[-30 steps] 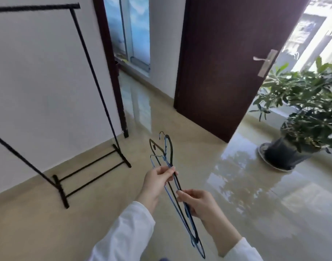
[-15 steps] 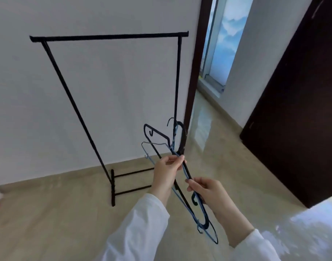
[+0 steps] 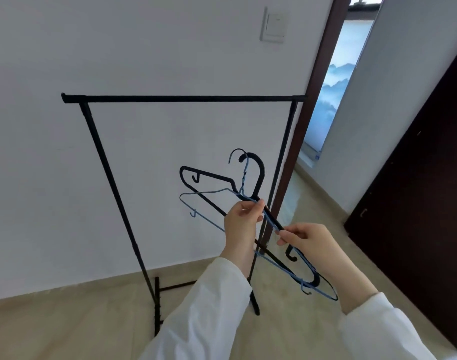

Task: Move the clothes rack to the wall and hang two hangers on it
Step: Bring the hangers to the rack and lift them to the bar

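The black clothes rack (image 3: 183,99) stands against the white wall, its top bar bare. In front of it I hold two hangers together, tilted down to the right: a thick black hanger (image 3: 209,175) and a thin blue wire hanger (image 3: 204,195). My left hand (image 3: 244,219) pinches both near their necks, just below the hooks. My right hand (image 3: 309,240) grips their lower shoulder further right. The hooks point up, well below the rack's bar.
A dark wooden door frame (image 3: 323,81) runs right beside the rack's right post. A dark door (image 3: 424,188) stands open at the right. A light switch (image 3: 273,27) is on the wall above the rack. Beige tiled floor (image 3: 66,331) lies below.
My view has swung left and up from the plant and doorway to face the rack squarely. Both hands have kept hold of the hangers and raised them toward the rack.
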{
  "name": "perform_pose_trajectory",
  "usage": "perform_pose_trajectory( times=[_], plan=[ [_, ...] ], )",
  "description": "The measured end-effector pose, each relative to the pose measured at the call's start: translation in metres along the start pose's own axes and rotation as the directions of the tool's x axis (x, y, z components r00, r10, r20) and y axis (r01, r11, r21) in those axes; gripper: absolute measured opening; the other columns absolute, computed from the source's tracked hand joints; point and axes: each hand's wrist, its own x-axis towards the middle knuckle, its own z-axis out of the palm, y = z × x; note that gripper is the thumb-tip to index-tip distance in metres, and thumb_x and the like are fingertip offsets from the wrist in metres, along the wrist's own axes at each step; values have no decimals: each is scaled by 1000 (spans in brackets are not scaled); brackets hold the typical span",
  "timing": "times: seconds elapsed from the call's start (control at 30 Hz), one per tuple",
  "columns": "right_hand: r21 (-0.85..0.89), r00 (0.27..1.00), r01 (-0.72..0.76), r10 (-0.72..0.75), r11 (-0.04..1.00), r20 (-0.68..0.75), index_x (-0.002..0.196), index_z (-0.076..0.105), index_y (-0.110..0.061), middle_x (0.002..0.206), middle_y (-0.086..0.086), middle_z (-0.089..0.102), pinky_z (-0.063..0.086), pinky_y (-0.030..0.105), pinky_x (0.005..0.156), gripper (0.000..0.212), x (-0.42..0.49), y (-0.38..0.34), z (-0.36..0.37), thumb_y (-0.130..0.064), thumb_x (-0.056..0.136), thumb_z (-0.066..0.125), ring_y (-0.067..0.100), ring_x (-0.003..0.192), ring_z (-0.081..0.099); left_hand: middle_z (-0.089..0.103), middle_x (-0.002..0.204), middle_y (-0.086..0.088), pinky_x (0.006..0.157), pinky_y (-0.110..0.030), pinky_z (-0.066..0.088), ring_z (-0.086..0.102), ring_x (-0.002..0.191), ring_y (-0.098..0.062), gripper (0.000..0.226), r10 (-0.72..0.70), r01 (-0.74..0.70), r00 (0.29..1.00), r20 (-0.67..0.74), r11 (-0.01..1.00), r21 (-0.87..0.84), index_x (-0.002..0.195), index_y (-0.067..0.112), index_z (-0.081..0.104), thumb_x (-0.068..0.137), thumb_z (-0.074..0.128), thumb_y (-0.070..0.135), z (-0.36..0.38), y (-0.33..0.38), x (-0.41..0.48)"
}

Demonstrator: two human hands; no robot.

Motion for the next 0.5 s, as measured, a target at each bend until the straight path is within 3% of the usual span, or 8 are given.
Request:
perform_pose_trajectory(
  times=[0.1,0.17,0.27,0.33,0.5],
  plan=[
    [-39,999,34,-35,999,-11,90,70,-18,68,-18,63,37,6,51,15,40,-17,-6,-23,87,56,0,62,53,63,76,8,81,-26,45,55,69,-4,12,-8,8,1000,-16,999,-40,72,22,58,82,63,27,5,19,33],
    [-55,998,61,-62,997,-17,88,71,-18,70,-16,65,40,9,57,15,65,-28,-11,-23,86,56,11,70,60,62,76,8,83,-28,43,54,70,-5,11,-7,4,999,-33,997,-71,73,21,58,83,62,26,10,32,52],
    [-62,994,106,-108,992,-27,95,72,-15,72,-16,67,51,32,76,20,101,-42,-20,-25,86,57,34,91,64,62,76,8,87,-30,42,54,71,-4,10,5,-13,997,-71,994,-108,77,19,59,82,63,27,19,51,82],
    [-62,990,141,-142,988,-20,96,71,-15,71,-16,67,50,39,85,21,123,-51,-26,-25,86,57,36,96,63,63,80,6,90,-32,42,54,72,-4,12,13,-25,995,-94,991,-131,83,17,59,82,63,28,25,62,100],
    [-31,983,183,-182,983,18,93,71,-17,73,-13,69,49,42,89,18,171,-68,-36,-25,86,56,36,98,62,61,82,5,94,-34,42,52,71,-4,14,10,-37,988,-155,985,-169,87,17,60,81,64,29,36,85,137]
  ],
)
